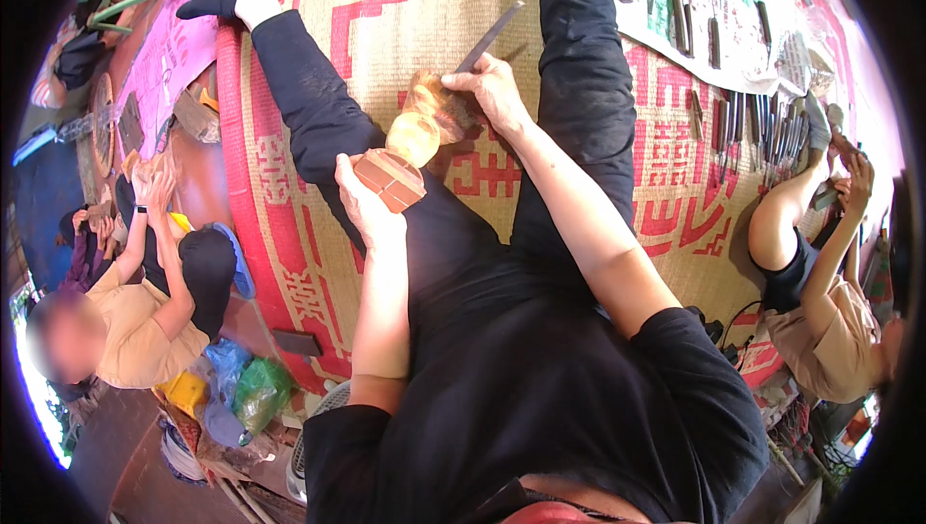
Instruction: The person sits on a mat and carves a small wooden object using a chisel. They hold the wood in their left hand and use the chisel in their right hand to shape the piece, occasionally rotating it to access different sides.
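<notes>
My left hand (365, 204) is closed around the brown, flat-faced base of a carved wooden piece (413, 140). Above that base the piece has a rounded pale-yellow part, then a darker, streaked upper part. In my right hand (495, 97) is a long, narrow, dark flat tool that looks like a file (492, 34), its free end pointing up and to the right. My right fingers pinch it beside the upper part of the carving; whether the tool touches the wood is hidden by the hand.
My legs stretch over a red-and-straw woven mat (473, 172). At the upper right, several dark-handled tools (683, 8) lie on a white sheet, with a row of chisel-like tools (757, 126) below. Co-workers sit left (145, 317) and right (820, 302). Plastic bags (260, 394) lie lower left.
</notes>
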The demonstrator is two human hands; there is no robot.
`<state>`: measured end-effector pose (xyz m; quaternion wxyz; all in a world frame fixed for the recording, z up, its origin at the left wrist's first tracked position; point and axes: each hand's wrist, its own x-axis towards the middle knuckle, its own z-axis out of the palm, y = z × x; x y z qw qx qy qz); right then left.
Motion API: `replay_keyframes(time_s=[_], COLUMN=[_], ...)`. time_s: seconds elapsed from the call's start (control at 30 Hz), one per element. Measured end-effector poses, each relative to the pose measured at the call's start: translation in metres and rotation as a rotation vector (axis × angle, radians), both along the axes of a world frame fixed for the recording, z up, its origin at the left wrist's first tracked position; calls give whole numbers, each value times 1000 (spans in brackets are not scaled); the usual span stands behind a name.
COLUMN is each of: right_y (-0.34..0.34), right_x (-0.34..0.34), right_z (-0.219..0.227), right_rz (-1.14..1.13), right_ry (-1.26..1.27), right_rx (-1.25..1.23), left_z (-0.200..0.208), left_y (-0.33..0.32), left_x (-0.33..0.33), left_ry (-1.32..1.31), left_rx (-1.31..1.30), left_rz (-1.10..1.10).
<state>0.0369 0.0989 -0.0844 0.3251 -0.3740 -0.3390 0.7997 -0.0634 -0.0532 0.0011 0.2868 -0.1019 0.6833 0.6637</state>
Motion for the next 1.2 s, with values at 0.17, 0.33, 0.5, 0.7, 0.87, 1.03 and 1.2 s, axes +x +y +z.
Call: replay_keyframes(time_s=[0.17,0.33,0.5,0.7,0.87,1.03,1.2], right_y=[5,10,-1,17,5,16,7], right_x=[1,3,-1,4,2,2,3], right_z=[-6,-1,4,-22,2,-14,4], right_rz=[-106,-54,28,-206,46,-147,82], right_ry=[-205,-55,-54,-56,-94,-76,-114], right_rx=[-19,88,71,14,75,17,81], left_z=[-2,0,-2,-6,-4,-2,-4], left_y=[-2,-5,-4,-7,-6,-6,-7], left_x=[-3,-2,0,-4,-2,1,-2], left_ry=[15,-14,18,19,10,52,9], left_rx=[-6,22,1,5,20,9,24], left_rz=[-17,-46,-7,-25,-31,-81,-40])
